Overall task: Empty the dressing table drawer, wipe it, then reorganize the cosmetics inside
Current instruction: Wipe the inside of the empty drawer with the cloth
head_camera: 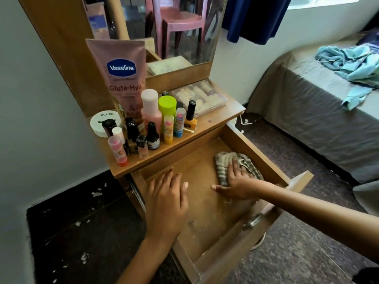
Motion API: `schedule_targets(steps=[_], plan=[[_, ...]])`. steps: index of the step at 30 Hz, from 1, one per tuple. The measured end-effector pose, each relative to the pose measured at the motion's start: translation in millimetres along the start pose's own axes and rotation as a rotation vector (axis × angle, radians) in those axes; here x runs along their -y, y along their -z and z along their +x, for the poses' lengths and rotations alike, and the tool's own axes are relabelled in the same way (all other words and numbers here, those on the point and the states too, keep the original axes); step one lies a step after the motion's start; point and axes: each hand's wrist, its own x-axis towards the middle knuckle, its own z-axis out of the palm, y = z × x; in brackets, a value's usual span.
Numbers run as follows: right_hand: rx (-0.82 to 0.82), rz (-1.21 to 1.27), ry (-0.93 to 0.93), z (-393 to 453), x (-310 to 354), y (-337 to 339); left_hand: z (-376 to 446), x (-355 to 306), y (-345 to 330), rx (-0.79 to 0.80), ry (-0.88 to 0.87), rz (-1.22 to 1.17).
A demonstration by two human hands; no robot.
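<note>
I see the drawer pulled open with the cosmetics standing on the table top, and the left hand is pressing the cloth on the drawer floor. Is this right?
Not quite. In the head view, the right hand presses the cloth on the floor of the drawer; the left hand lies flat at the drawer's left side. The drawer is open and the cosmetics stand on the table top.

One Vaseline tube (121, 78) and one white jar (102, 122) stand here. One cloth (226, 163) lies in one drawer (254, 152). One yellow polish bottle (190, 119).

Grey bed (320, 111), crumpled blue cloth (352, 64), navy curtain (256, 17), window (322, 1)
</note>
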Motion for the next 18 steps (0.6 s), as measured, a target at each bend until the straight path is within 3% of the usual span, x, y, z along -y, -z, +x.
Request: schedule_targets(steps=[5, 12, 18], plan=[[-0.024, 0.099, -0.050, 13, 11, -2, -3, 2, -4, -0.092, 0.095, 0.022], [-0.224, 0.102, 0.111, 39, 29, 13, -3, 4, -6, -0.108, 0.059, 0.109], [-0.237, 0.058, 0.112, 30, 23, 16, -2, 6, -10, -0.111, 0.036, 0.135]])
